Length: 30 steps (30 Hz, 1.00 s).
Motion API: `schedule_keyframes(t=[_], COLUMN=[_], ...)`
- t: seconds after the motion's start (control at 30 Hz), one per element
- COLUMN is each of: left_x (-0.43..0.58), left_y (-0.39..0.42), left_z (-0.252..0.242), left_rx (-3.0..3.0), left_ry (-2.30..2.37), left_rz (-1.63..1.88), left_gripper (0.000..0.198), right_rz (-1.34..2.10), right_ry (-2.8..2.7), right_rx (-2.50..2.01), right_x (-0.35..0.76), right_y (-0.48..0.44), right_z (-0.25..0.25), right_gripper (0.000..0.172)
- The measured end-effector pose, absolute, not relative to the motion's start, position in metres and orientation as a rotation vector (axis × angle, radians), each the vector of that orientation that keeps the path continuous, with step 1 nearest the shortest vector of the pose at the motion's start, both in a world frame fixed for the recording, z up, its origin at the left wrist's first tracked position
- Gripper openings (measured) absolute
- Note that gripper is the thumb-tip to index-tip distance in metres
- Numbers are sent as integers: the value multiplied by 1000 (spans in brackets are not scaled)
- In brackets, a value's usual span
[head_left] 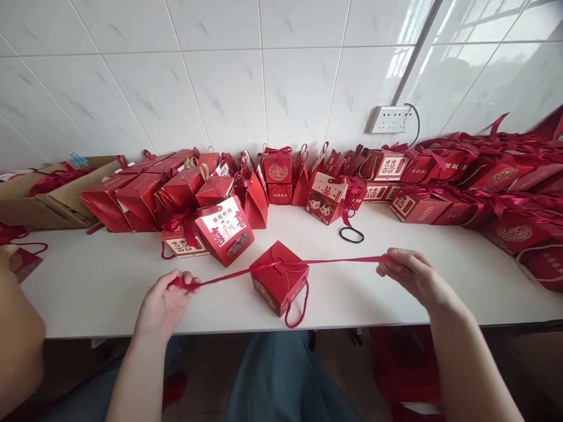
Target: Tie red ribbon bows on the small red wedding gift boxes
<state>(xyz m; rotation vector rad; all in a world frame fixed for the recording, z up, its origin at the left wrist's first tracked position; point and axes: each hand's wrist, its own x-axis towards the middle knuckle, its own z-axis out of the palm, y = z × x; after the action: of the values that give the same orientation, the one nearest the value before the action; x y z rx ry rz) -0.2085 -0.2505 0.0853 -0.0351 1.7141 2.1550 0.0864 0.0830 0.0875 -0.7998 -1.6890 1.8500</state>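
A red gift box point(278, 281) with a rope handle stands on the white table before me, its flaps folded shut on top. A red ribbon point(343, 260) crosses the box top with a knot or crossing at its middle. My left hand point(167, 296) pinches the ribbon's left end, low and left of the box. My right hand point(411, 272) grips the other end, off to the right. Between both hands the ribbon runs nearly straight, looking taut. Just behind the box, a red and white carton point(226, 230) leans beside another ribboned box point(185, 239).
Rows of red gift boxes point(145, 190) line the tiled wall, with a large heap point(501, 181) at the right. An open cardboard box point(48, 202) stands far left, near another person's arm point(20, 328). A black loop point(351, 235) lies on the table point(365, 299). A socket strip point(391, 120) is on the wall.
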Motion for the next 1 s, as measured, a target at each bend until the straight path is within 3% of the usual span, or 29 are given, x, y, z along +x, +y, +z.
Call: schedule_keyframes(t=[0.07, 0.17, 0.3, 0.47, 0.67, 0.8, 0.9, 1.0], left_x=[-206, -194, -172, -149, -122, -134, -152, -160], left_y=[-256, -240, -192, -176, -195, -190, -182, -176], left_z=[88, 97, 105, 110, 128, 132, 126, 117], left_rx=[76, 504, 1353, 1274, 1169, 1527, 1766, 1677], left_ry=[2258, 2881, 2428, 2524, 2779, 2690, 2231, 2061], left_rz=[1973, 1680, 1159, 801, 327, 514, 690, 773], left_gripper=[23, 39, 30, 31, 29, 38, 58, 66], right_rz=[1596, 1239, 1122, 955, 743, 633, 722, 817], right_ry=[-2000, -2167, -2462, -2631, -2798, -2838, -2803, -2756], right_rx=[-971, -1063, -662, -450, -45, 19, -41, -147], right_x=[97, 84, 29, -5, -11, -16, -12, -6], right_y=[91, 82, 30, -8, -2, -10, -18, -22], right_z=[90, 96, 101, 102, 122, 135, 133, 126], right_gripper=[41, 49, 39, 26, 23, 6, 14, 22])
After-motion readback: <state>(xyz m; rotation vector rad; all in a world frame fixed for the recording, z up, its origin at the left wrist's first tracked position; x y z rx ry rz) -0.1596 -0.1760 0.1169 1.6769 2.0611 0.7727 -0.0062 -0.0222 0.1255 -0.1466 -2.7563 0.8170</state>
